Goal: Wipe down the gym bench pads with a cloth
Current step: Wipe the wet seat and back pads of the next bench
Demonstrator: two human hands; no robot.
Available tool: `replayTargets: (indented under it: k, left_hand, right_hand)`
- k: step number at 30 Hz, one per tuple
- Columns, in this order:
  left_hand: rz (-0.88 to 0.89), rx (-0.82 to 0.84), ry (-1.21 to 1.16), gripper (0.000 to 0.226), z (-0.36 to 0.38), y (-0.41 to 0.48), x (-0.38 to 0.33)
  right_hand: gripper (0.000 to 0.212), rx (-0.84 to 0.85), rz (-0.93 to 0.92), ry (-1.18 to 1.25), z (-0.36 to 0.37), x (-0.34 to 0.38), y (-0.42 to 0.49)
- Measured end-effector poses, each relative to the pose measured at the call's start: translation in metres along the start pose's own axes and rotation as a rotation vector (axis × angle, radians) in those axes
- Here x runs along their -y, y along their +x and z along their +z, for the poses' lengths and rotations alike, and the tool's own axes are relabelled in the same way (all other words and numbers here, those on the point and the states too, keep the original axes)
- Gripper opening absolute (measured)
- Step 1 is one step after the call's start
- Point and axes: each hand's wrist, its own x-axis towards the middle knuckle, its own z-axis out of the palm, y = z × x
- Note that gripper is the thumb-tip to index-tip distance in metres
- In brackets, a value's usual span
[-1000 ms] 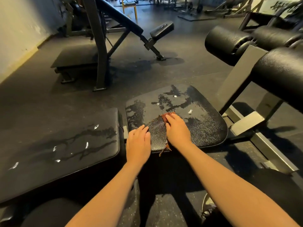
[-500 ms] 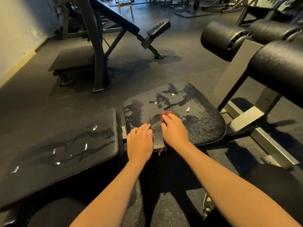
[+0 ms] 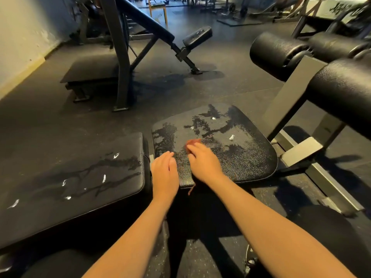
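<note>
A black seat pad (image 3: 241, 157) with wet streaks and white foam spots lies in front of me. My right hand (image 3: 202, 163) presses a reddish-brown cloth (image 3: 193, 141) flat onto the pad's near left part. The cloth peeks out past the fingertips, and a thread of it dangles below the pad's front edge. My left hand (image 3: 164, 173) rests flat on the pad's near left corner, holding nothing. To the left lies a second black pad (image 3: 80, 177), also streaked with wet marks and foam.
Black roller pads (image 3: 277, 51) (image 3: 345, 93) jut out on the right above a grey steel frame (image 3: 301, 151). An incline bench (image 3: 148, 25) on its steel post stands behind, near the left wall. Dark rubber floor surrounds the bench.
My right hand has slid the cloth a little further away across the seat pad. The left hand has stayed at the pad's near corner.
</note>
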Motion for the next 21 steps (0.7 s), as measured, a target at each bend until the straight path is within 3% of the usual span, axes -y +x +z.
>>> replayTargets:
  k: [4,6,10,16,19,21]
  left_hand:
    - [-0.021,0.011,0.010,0.042,-0.003,0.004,0.021]
    - [-0.018,0.047,0.053,0.046,-0.003,-0.002,0.026]
    - [-0.001,0.073,0.123,0.044,-0.003,-0.005,0.026]
    - [-0.033,0.011,0.016,0.036,-0.011,0.000,0.016]
    - [-0.061,0.010,-0.036,0.039,-0.015,0.005,0.010]
    - [-0.037,0.044,-0.031,0.039,-0.014,0.007,0.005]
  right_hand:
    - [0.041,0.188,-0.192,0.045,0.017,0.018,-0.002]
    - [0.039,0.122,-0.174,0.068,0.010,0.010,-0.001]
    - [0.037,-0.156,0.112,-0.045,-0.002,-0.016,0.009]
    - [0.040,0.116,-0.207,0.108,0.011,0.017,0.000]
    - [0.042,0.036,-0.116,0.318,-0.002,0.018,0.004]
    - [0.046,-0.034,-0.036,0.198,-0.008,0.009,0.008]
